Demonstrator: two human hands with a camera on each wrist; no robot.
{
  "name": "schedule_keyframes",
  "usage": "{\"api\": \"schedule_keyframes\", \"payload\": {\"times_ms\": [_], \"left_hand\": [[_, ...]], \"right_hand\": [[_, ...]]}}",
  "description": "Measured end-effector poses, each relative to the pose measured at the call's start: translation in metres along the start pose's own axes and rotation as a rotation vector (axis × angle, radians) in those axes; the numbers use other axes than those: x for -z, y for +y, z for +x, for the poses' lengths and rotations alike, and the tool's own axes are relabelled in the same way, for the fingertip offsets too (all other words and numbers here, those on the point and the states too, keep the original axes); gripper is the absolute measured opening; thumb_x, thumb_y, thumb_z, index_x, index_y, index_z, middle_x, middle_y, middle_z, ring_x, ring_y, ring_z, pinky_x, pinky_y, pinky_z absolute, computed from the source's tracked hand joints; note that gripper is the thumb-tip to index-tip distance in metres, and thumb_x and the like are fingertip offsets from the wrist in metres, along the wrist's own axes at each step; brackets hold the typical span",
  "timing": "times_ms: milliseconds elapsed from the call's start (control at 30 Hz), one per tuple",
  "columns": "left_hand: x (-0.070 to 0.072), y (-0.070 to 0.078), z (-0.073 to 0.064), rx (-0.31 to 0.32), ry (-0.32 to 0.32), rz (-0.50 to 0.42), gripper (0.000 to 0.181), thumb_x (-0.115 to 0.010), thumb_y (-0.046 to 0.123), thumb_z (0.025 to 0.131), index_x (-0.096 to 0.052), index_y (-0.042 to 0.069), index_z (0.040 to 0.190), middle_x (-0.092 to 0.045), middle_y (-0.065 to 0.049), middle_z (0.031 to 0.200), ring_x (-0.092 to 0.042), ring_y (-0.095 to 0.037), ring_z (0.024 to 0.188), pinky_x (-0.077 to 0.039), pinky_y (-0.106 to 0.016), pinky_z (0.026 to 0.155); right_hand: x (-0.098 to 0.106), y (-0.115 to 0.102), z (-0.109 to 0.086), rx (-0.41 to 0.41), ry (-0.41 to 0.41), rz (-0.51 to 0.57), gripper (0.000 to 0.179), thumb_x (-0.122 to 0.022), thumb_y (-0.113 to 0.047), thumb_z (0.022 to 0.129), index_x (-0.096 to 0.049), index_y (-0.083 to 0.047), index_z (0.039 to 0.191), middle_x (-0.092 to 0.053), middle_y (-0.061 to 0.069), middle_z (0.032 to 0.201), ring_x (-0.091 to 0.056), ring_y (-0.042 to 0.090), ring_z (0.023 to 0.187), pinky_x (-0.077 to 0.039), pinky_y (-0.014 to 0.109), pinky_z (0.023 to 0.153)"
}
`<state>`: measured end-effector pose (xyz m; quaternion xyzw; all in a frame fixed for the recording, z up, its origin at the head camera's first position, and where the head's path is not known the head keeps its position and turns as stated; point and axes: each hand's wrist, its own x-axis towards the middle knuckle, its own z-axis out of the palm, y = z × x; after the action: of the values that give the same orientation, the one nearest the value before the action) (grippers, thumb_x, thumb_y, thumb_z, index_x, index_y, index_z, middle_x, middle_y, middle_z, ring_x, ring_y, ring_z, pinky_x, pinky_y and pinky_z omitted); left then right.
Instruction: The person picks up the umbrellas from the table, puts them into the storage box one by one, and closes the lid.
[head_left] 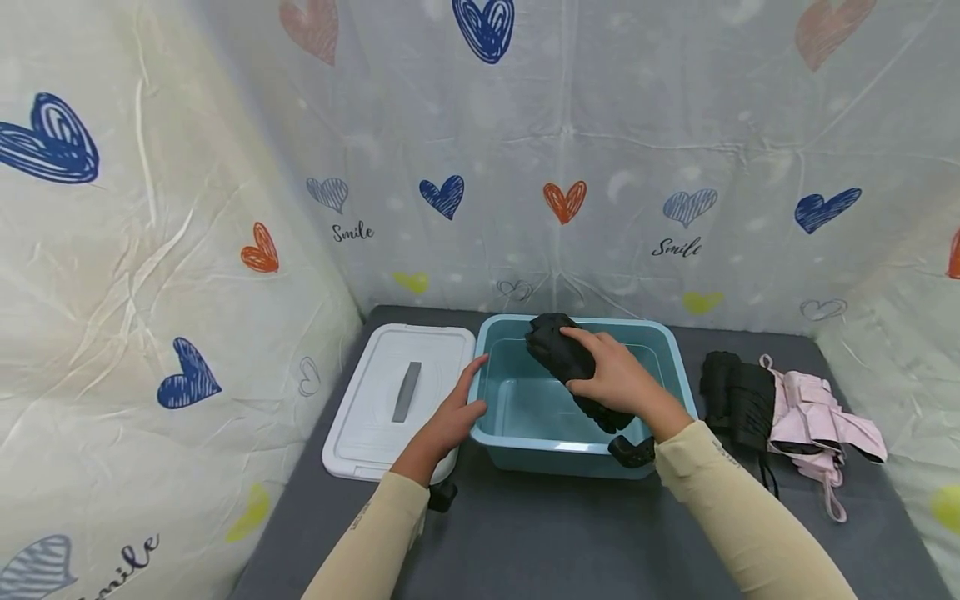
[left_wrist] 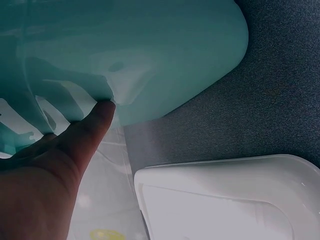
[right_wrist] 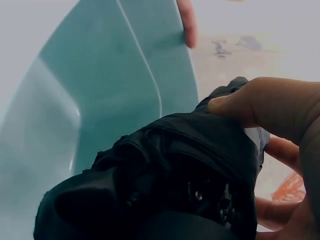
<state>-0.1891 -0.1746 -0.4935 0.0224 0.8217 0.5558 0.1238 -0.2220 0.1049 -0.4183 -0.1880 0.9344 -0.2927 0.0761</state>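
Observation:
My right hand (head_left: 617,377) grips a folded black umbrella (head_left: 562,354), thumb on one side and fingers on the other. The umbrella is tilted over the inside of a blue-green plastic bin (head_left: 573,465); in the right wrist view its bunched cloth (right_wrist: 185,135) and some metal rib parts show. My left hand (head_left: 452,414) rests against the bin's left side with its fingers extended. From the left wrist, the fingertips touch the bin's outer wall (left_wrist: 165,55).
Left of the bin lies a white lid (head_left: 367,400) with a grey handle (head_left: 407,392). To its right, folded black umbrellas (head_left: 752,404) lie beside a pink umbrella (head_left: 813,417) on the dark grey table (head_left: 540,542). A heart-printed curtain (head_left: 495,125) hangs behind and at the sides.

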Motion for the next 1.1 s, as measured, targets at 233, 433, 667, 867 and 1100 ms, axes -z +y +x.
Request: {"api": "schedule_keyframes", "payload": {"times_ms": [233, 433, 667, 867, 1100], "left_hand": [[-0.001, 0.000, -0.001, 0.001, -0.005, 0.015, 0.074, -0.045, 0.014, 0.089, -0.018, 0.044, 0.150, -0.017, -0.009, 0.160, -0.040, -0.038, 0.125, -0.045, -0.047, 0.086], [0.000, 0.001, -0.003, -0.024, -0.009, 0.017, 0.074, -0.044, 0.013, 0.088, -0.019, 0.045, 0.150, -0.015, -0.003, 0.161, -0.036, -0.032, 0.129, -0.039, -0.046, 0.089], [0.000, 0.002, -0.002, -0.018, -0.013, 0.008, 0.075, -0.044, 0.012, 0.088, -0.018, 0.044, 0.151, -0.013, -0.002, 0.162, -0.032, -0.032, 0.134, -0.038, -0.049, 0.092], [0.002, 0.002, -0.001, -0.020, -0.032, 0.005, 0.075, -0.043, 0.012, 0.090, -0.015, 0.042, 0.153, -0.008, -0.001, 0.163, -0.027, -0.030, 0.138, -0.035, -0.050, 0.092], [0.001, 0.004, -0.003, -0.014, -0.023, 0.014, 0.074, -0.043, 0.014, 0.090, -0.016, 0.045, 0.151, -0.010, -0.001, 0.163, -0.030, -0.031, 0.136, -0.037, -0.048, 0.090]], "right_hand": [[-0.009, -0.003, 0.005, 0.035, -0.049, -0.012, 0.080, -0.071, -0.033, 0.080, -0.033, -0.032, 0.150, -0.044, 0.016, 0.142, -0.051, 0.033, 0.115, -0.046, 0.051, 0.086], [-0.013, -0.005, 0.013, 0.054, -0.100, -0.018, 0.079, -0.071, -0.031, 0.079, -0.035, -0.031, 0.150, -0.044, 0.014, 0.144, -0.049, 0.032, 0.120, -0.045, 0.051, 0.090], [-0.015, -0.008, 0.026, 0.053, -0.151, -0.017, 0.079, -0.073, -0.030, 0.079, -0.037, -0.028, 0.149, -0.044, 0.012, 0.147, -0.047, 0.033, 0.125, -0.043, 0.052, 0.094], [-0.014, -0.010, 0.038, 0.067, -0.203, -0.017, 0.079, -0.073, -0.029, 0.079, -0.037, -0.026, 0.150, -0.043, 0.011, 0.149, -0.047, 0.031, 0.124, -0.042, 0.050, 0.095], [-0.012, -0.011, 0.050, 0.070, -0.264, 0.030, 0.077, -0.073, -0.026, 0.080, -0.038, -0.026, 0.149, -0.045, 0.010, 0.147, -0.050, 0.029, 0.113, -0.044, 0.046, 0.090]]}}
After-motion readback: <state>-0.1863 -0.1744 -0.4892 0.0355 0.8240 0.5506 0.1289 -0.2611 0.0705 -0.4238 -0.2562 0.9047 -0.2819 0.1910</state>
